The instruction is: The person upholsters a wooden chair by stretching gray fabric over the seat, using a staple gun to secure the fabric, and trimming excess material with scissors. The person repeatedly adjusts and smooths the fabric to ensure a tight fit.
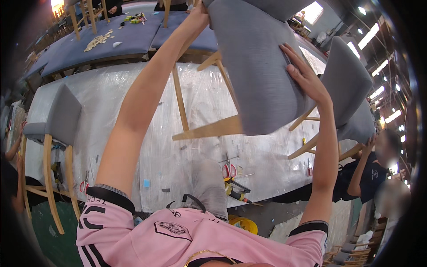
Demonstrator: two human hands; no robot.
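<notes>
A grey upholstered chair [260, 75] with pale wooden legs is tilted in front of me above the plastic-covered table [147, 107]. My left hand [199, 17] grips it by its upper left edge; the fingertips are partly hidden. On its right side, my right hand [308, 76] lies against the grey fabric with the fingers stretched out. One wooden leg [209, 128] points left, low over the plastic. Below the chair, red-handled scissors [229, 170] lie near a yellow-and-black power tool [236, 192] at the table's near edge.
Another grey chair [64, 113] stands at the left, beside a person's arm. At the right, a person [369, 171] holds a further grey chair [349, 84]. Beyond is a blue-grey padded table [102, 46] with small wooden pieces [98, 41]. A yellow bucket [243, 224] sits below the near edge.
</notes>
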